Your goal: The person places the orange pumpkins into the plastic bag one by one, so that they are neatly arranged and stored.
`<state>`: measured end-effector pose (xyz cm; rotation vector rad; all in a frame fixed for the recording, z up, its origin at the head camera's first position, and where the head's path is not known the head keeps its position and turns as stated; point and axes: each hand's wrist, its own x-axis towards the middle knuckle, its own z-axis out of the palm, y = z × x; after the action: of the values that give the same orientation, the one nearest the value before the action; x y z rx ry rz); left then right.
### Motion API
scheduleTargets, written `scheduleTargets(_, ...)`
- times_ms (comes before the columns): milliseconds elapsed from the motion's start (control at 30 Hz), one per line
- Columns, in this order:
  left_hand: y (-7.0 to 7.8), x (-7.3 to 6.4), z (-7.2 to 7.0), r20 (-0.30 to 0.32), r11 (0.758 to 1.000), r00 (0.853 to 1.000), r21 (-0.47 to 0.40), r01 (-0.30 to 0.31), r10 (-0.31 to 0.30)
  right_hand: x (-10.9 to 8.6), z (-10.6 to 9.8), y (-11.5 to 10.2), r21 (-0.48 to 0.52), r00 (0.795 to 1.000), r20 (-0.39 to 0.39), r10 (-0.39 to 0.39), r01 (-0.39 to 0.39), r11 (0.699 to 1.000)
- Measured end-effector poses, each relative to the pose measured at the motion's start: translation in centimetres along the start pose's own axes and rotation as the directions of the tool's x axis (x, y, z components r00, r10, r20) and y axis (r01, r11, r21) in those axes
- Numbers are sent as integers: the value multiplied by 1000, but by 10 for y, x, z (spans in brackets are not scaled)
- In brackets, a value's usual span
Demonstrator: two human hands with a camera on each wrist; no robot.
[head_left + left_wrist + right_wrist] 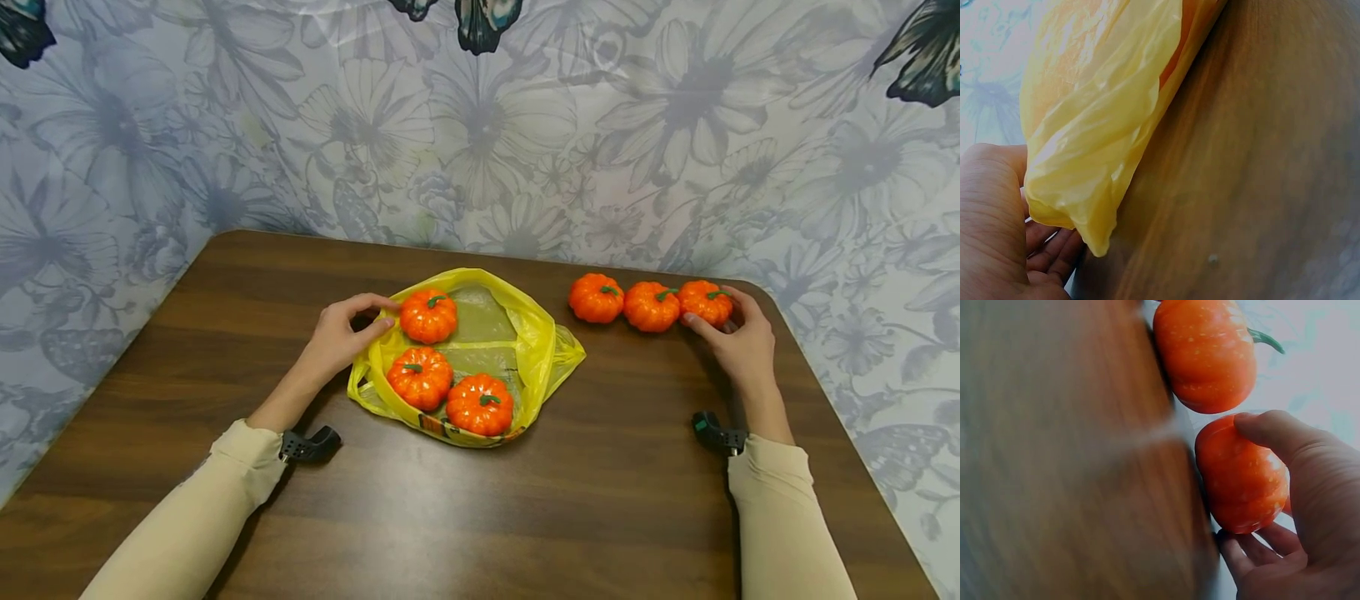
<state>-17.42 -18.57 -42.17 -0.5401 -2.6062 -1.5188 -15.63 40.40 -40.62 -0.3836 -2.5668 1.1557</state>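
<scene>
A yellow plastic bag (534,350) lies spread with its mouth open on the table, and three small orange pumpkins sit inside: one at the back (428,317), one at the left front (420,378) and one at the right front (480,405). My left hand (341,333) holds the bag's left edge between thumb and fingers, beside the back pumpkin; in the left wrist view the yellow film (1088,156) hides part of the fingers. Over at the right, my right hand (742,346) grips the rightmost pumpkin (1241,478) of a row of three, thumb on one side and fingers round the other.
The other two pumpkins of the row, a middle one (651,307) and a left one (596,298), stand close together near the back edge of the brown wooden table (480,525). Behind the table rises a wall (495,150) with a flower pattern.
</scene>
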Motion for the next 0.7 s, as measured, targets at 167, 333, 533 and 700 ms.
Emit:
scheduleTargets(167,0,0,-2,-6,1000,1000,1,-2,2,1,4,2,57,999,-36,10,-8,998)
scheduleTargets(333,0,1,-1,-9,1000,1000,2,-3,3,-1,6,2,73,998,-57,16,-12,997)
scheduleTargets(533,0,0,-1,-9,1000,1000,-1,-7,7,-1,5,-6,89,991,-129,43,-32,996)
scheduleTargets(700,0,0,-1,-6,1000,1000,-4,-8,8,-3,1,-18,114,978,-208,20,4,994)
